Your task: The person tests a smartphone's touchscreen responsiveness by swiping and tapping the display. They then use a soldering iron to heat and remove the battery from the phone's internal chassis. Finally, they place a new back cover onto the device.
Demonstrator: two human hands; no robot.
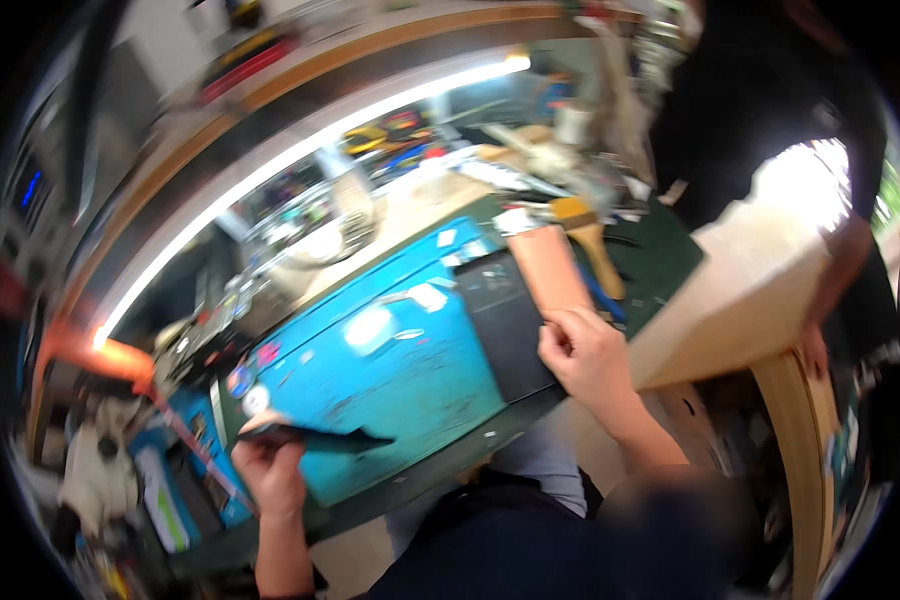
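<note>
My left hand is closed on a thin dark flat piece, held over the near left edge of a blue work mat. Motion blur hides what the piece is made of. At the right, my right hand pinches the near end of a tan rectangular flat piece. This piece lies beside or partly over a black flat panel at the mat's right end; I cannot tell whether it touches the panel.
A wide brush lies right of the tan piece. Tools and small parts crowd the back of the bench under a bright tube light. An orange lamp-like tube is at the left. Another person stands at the right beside a wooden table.
</note>
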